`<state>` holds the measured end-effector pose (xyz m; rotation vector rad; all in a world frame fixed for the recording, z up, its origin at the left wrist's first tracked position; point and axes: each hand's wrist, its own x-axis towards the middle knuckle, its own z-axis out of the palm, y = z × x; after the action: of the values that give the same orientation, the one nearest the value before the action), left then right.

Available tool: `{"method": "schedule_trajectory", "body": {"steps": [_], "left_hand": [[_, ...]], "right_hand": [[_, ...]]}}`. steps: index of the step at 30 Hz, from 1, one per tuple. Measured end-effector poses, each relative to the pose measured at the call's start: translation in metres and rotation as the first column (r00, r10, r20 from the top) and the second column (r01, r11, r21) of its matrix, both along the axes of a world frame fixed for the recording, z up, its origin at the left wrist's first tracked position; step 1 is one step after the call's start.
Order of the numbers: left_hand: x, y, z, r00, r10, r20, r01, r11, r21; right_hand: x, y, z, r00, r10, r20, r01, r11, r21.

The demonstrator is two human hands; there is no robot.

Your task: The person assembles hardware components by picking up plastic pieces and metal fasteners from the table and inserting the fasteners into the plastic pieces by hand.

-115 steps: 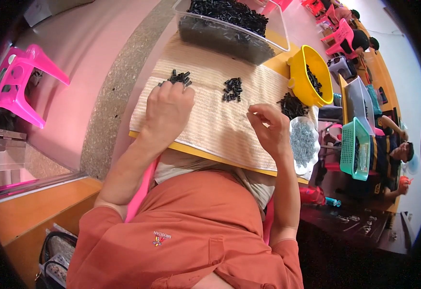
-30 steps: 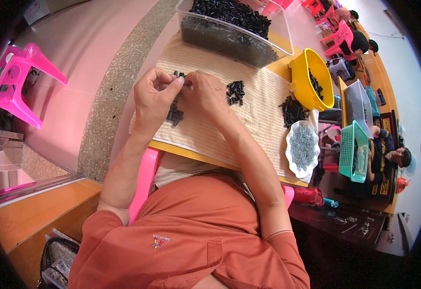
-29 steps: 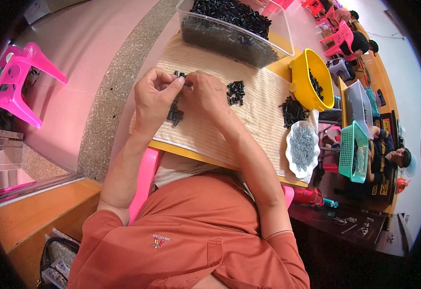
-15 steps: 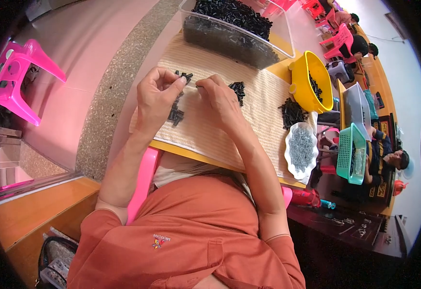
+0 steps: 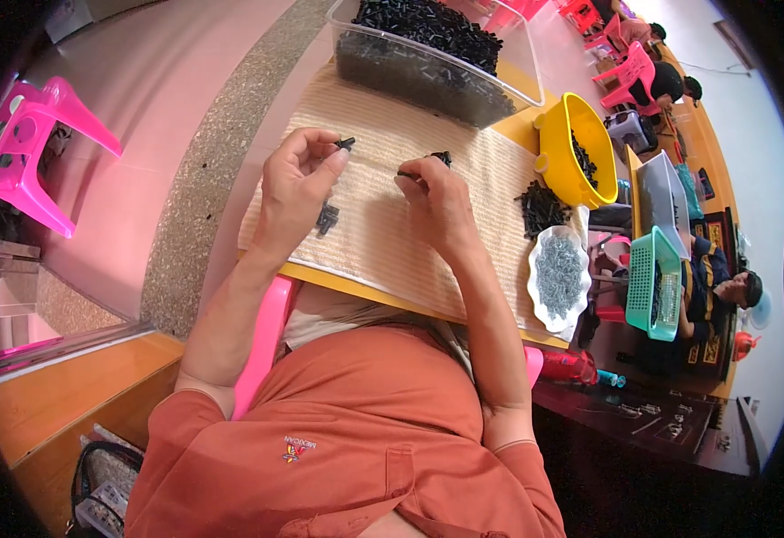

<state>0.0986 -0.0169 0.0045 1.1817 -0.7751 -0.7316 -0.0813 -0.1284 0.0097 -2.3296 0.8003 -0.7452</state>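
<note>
My left hand (image 5: 298, 184) is closed in a pinch on a small black tube (image 5: 346, 143) that sticks out past the fingertips. Below its wrist side, a little heap of black tubes (image 5: 327, 218) lies on the cream ribbed cloth (image 5: 374, 233). My right hand (image 5: 441, 202) hovers over the cloth with curled fingers, a thin dark tube (image 5: 407, 174) showing at the fingertips. Behind its knuckles is another black tube pile (image 5: 443, 158), mostly hidden by the hand.
A clear bin (image 5: 428, 85) full of black tubes stands at the back. To the right are a yellow tub (image 5: 553, 152), a loose tube pile (image 5: 542, 211) and a white scalloped dish (image 5: 542, 300) of small clear pieces. A pink stool (image 5: 38, 148) stands left; people sit far right.
My right hand has moved right, away from my left hand and over the tube pile there. Fewer tubes show at my left fingertips. My left hand has barely shifted.
</note>
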Motion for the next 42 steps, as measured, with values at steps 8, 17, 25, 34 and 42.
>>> {"method": "schedule_trajectory", "body": {"steps": [8, 17, 25, 34, 42], "left_hand": [[-0.002, 0.003, 0.003, 0.999, -0.032, 0.041, 0.030, 0.998, 0.049], [-0.015, 0.004, 0.005, 0.978, -0.187, -0.096, 0.193, 0.980, 0.051], [-0.024, 0.009, 0.015, 0.913, -0.293, -0.282, 0.320, 0.946, 0.055], [-0.034, 0.007, 0.007, 0.874, -0.380, -0.302, 0.398, 0.917, -0.001], [-0.044, 0.007, 0.014, 0.834, -0.421, -0.357, 0.461, 0.887, 0.031]], "right_hand": [[-0.036, -0.024, 0.009, 0.995, -0.099, 0.006, 0.098, 0.986, -0.136], [-0.068, -0.035, 0.003, 0.974, -0.225, -0.017, 0.221, 0.967, -0.129], [-0.104, -0.016, 0.003, 0.950, -0.306, 0.055, 0.303, 0.951, 0.062], [-0.123, -0.001, 0.004, 0.946, -0.295, 0.134, 0.280, 0.953, 0.117], [-0.129, 0.008, 0.009, 0.940, -0.310, 0.141, 0.280, 0.939, 0.199]]}}
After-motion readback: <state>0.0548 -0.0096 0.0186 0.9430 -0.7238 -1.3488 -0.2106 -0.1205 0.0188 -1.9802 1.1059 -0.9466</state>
